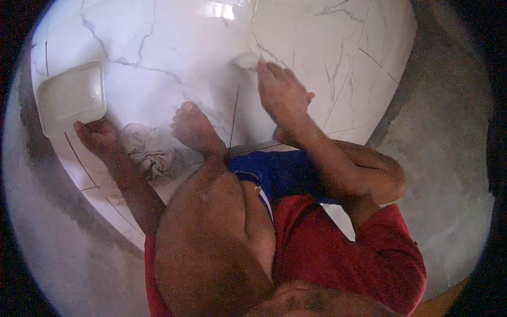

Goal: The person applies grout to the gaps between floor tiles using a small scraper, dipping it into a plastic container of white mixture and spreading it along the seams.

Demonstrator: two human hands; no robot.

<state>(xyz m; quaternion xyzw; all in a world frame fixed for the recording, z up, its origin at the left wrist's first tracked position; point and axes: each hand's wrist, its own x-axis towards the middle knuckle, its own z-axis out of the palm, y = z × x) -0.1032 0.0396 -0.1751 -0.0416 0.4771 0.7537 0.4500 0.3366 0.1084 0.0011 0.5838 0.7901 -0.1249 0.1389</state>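
Note:
My left hand (99, 138) is at the near edge of a whitish, translucent plastic container (73, 100). Its fingers are curled at the rim, partly hidden. Beside that hand a crumpled, stained whitish rag (145, 148) lies on the tiles. My right hand (282, 90) reaches forward over the white marbled tile floor (206, 68). At its fingertips is a small whitish wad (246, 61), pressed against the tiles; its kind is not clear. The hand looks slightly smeared.
My bare left foot (195, 124) rests on the tiles between the two hands. My right leg (369, 164) is folded at the right. Rough grey concrete (438, 142) borders the tiles on both sides. Light glares off the far tiles.

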